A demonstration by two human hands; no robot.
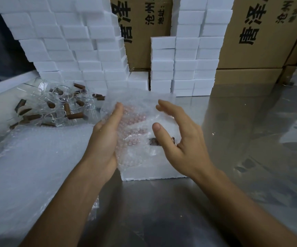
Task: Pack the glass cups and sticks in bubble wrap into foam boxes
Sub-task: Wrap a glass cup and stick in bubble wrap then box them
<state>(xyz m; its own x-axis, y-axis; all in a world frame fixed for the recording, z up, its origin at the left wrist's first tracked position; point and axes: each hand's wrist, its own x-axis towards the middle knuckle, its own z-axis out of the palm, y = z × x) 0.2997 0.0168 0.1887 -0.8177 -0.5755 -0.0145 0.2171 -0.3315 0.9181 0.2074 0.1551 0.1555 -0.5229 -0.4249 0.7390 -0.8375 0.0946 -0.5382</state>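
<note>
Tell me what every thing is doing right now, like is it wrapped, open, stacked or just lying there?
Bubble-wrap bundle: wrapped, over the open foam box, a brown stick showing through.
Foam box: on the table, under the bundle.
Left hand: fingers straight, pressed flat against the bundle's side.
Right hand: open, fingers spread by the bundle.
Glass cups and sticks: unwrapped, lying in a pile.
Bubble-wrap sheets: lying flat.
Foam boxes: stacked at the back.

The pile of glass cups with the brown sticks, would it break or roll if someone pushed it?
Probably both. The glass cups look thin and clear, so they likely chip easily. They lie jumbled against each other on the shiny metal table, so a push would likely make them knock together, slide or roll. The brown sticks look round and may roll too.
</note>
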